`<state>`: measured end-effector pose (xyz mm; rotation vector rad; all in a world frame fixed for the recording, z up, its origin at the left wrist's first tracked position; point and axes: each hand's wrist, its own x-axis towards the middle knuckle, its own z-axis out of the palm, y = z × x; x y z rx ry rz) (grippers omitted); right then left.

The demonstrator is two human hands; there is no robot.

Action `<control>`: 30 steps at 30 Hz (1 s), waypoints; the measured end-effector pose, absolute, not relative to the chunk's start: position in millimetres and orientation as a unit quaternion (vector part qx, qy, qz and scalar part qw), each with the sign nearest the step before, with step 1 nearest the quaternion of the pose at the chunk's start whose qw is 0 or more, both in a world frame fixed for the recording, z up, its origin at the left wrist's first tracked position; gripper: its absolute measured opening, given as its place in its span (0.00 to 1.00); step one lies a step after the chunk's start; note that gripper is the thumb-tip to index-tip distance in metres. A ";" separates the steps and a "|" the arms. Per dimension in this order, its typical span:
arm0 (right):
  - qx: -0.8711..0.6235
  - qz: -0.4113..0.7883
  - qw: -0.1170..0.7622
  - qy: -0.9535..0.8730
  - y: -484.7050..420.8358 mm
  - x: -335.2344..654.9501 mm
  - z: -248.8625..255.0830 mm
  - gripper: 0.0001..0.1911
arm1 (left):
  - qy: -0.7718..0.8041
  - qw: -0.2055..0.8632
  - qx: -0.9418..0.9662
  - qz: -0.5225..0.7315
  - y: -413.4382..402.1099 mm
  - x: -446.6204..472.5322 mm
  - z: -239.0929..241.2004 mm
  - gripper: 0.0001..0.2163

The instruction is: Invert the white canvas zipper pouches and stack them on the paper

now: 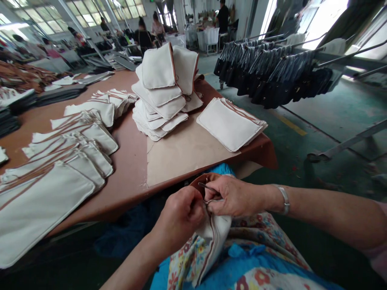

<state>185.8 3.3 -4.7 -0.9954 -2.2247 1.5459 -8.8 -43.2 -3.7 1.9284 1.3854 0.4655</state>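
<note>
Both my hands work low in front of me, over my lap. My left hand (180, 219) is closed, pinching the top edge of a cream canvas pouch with brown trim (215, 235). My right hand (234, 196) is closed round small metal snips (208, 188), whose tips point left toward the pouch's edge beside my left fingers. A silver bangle sits on my right wrist. The pouch hangs down onto floral cloth on my lap.
A brown table (130, 169) stands ahead with kraft paper (184, 151), a tall heap of cream pouches (165, 90), a flat stack (231, 125) at the right corner and overlapping rows (69, 149) on the left. A rack of dark bags (272, 70) stands right. Other people work far back.
</note>
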 end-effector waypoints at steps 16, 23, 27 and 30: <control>-0.297 0.424 0.267 -0.813 -5.1 185.3 -11.9 0.04 | 0.554 0.642 0.509 0.148 -38.9 -15.5 5.5 0.12; -0.129 0.081 0.314 -0.937 -3.7 198.4 -37.6 0.07 | 0.506 0.761 0.319 0.251 -43.0 -8.1 -3.0 0.12; -0.067 -0.029 0.331 -0.941 1.9 201.6 -44.4 0.08 | 0.507 0.762 0.299 0.270 -43.4 -3.7 -8.1 0.17; -0.049 -0.055 0.325 -0.943 3.6 202.3 -46.3 0.09 | 0.522 0.741 0.336 0.254 -43.7 -5.1 -12.2 0.18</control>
